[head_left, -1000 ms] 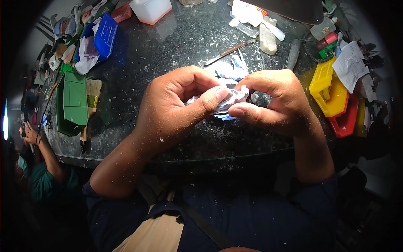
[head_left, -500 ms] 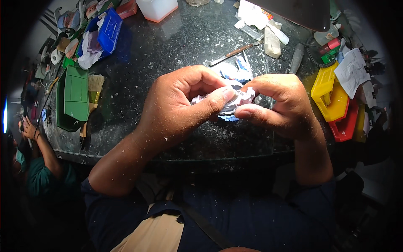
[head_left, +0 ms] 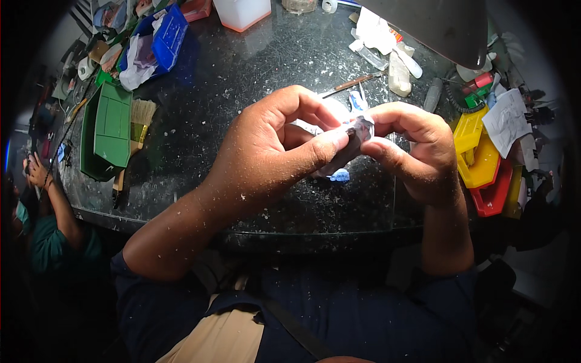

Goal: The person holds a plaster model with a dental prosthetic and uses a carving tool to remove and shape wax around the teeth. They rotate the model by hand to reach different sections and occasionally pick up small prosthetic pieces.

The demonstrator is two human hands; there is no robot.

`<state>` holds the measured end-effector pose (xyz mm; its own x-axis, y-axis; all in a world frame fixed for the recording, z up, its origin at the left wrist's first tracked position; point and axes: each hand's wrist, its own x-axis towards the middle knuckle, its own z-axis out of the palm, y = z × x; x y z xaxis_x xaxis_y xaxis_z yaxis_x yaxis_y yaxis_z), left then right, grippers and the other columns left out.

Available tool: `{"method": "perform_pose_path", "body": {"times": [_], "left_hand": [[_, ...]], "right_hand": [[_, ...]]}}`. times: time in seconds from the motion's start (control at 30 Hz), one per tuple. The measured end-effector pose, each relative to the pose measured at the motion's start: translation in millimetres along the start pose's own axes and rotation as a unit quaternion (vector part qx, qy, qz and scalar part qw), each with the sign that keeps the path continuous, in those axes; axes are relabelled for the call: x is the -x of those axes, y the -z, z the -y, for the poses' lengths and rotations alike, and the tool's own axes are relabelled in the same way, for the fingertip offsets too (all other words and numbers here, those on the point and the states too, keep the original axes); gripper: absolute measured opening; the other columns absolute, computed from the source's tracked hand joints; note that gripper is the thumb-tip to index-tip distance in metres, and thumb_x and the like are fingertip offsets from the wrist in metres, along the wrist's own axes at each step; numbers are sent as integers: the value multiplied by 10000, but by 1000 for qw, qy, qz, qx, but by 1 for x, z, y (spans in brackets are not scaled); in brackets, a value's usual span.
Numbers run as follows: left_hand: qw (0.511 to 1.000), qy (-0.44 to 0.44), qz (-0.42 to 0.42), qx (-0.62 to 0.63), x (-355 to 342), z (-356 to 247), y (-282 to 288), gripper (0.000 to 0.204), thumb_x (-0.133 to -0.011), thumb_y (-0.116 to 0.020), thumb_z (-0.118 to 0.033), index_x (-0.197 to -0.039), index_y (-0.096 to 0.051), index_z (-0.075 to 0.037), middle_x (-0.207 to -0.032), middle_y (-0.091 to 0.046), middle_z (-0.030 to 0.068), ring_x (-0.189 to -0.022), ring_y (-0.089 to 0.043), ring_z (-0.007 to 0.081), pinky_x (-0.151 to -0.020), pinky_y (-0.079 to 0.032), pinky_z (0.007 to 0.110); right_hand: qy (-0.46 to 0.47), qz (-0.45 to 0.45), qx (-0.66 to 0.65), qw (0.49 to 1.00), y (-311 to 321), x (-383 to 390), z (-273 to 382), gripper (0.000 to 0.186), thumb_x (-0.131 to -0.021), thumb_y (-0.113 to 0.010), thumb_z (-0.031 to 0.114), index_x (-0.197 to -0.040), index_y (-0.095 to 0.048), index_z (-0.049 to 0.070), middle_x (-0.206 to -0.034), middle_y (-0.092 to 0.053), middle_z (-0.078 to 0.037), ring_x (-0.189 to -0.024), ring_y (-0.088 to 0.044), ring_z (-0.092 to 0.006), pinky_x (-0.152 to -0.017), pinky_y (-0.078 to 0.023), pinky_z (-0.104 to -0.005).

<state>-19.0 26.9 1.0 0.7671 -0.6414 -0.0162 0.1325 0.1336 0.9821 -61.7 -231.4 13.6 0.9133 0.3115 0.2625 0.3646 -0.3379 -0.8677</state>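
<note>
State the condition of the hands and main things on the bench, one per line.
Left hand: closed on the pale piece
Right hand: pinching the piece's end
Pale piece: held between both hands
Blue bin: holding crumpled pale material
Brush: lying down, bristles facing away
Yellow bin: overlapping the red bin
Paper sheet: creased

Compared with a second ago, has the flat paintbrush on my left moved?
No. The flat paintbrush lies along the right side of the green plastic bin as before, shifted neither way; both drift together in the view.
</note>
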Motion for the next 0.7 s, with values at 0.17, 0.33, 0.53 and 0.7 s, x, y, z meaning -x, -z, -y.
{"method": "perform_pose_path", "body": {"times": [0.17, 0.33, 0.53, 0.7], "left_hand": [[999, -14, -16, 36, -3, 7, -1, 313, -1054, -720, -166, -1319, -645, -17, -1216, -698, 92, -1069, -706, 135, -933, -599, 320], [995, 69, 19, 75, -6, 10, 6, 376, -1091, -692, -267, -1379, -615, -37, -1215, -707, 97, -1036, -733, 134, -940, -611, 332], [985, 122, 9, 123, -8, 5, 1, 352, -1109, -673, -181, -1401, -568, -15, -1177, -736, 99, -995, -757, 155, -865, -611, 277], [989, 77, 23, 122, -10, 0, -9, 381, -1102, -660, -132, -1453, -541, -41, -1256, -702, 154, -1103, -749, 204, -893, -635, 289]], "right_hand": [[-22, -32, 6, 999, -3, 1, 0, 265, -985, -814, 129, -1185, -767, -38, -1046, -814, -128, -939, -775, -165, -862, -605, -304], [-27, -50, -21, 998, -6, 2, -3, 251, -1018, -776, 133, -1213, -769, -25, -1052, -812, -136, -951, -774, -175, -858, -605, -312], [47, -54, 14, 997, -9, -1, -12, 245, -1031, -764, 127, -1216, -770, -33, -1031, -801, -132, -938, -767, -172, -851, -605, -305], [7, -98, -62, 993, -10, -1, -4, 134, -1016, -764, 76, -1113, -779, -16, -978, -781, -107, -879, -755, -130, -789, -597, -272]]}}
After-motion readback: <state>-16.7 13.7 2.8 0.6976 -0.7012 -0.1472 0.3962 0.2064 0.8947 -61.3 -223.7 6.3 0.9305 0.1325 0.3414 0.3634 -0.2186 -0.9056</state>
